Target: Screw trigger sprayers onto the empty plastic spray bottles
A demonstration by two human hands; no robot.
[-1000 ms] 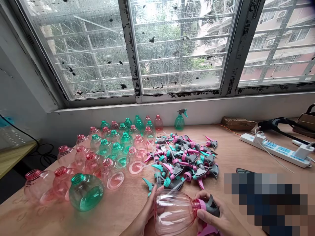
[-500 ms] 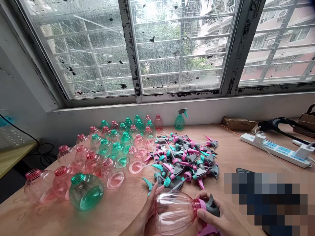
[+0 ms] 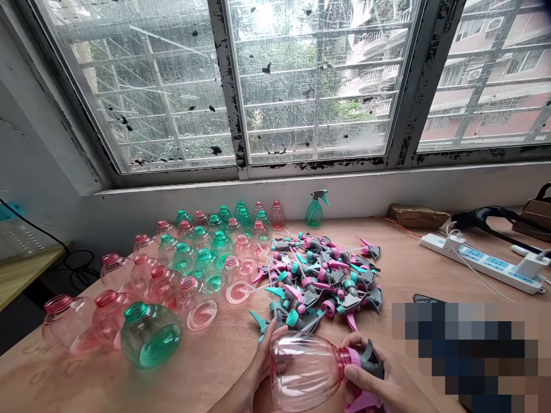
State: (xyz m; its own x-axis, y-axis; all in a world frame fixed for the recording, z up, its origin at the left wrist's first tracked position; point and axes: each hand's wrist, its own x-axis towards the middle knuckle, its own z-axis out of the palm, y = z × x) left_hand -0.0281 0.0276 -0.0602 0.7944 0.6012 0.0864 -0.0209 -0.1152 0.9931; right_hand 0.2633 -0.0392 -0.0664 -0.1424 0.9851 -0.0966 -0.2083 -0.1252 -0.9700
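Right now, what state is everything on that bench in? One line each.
Left hand: supporting the held pink bottle near its base
Right hand: gripping the spray head
Held pink bottle: tipped sideways, spray head at neck; tightness unclear
Loose bottles: standing, necks open
Loose spray heads: heaped
Green bottle by wall: upright, sprayer fitted
Power strip: plugs in

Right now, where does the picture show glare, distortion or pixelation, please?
All in the head view: daylight washes out the top of the middle window pane; white highlights streak the held pink bottle; the near-left bottles lean outward, probably from lens distortion; a pixelated patch covers much of the lower right.
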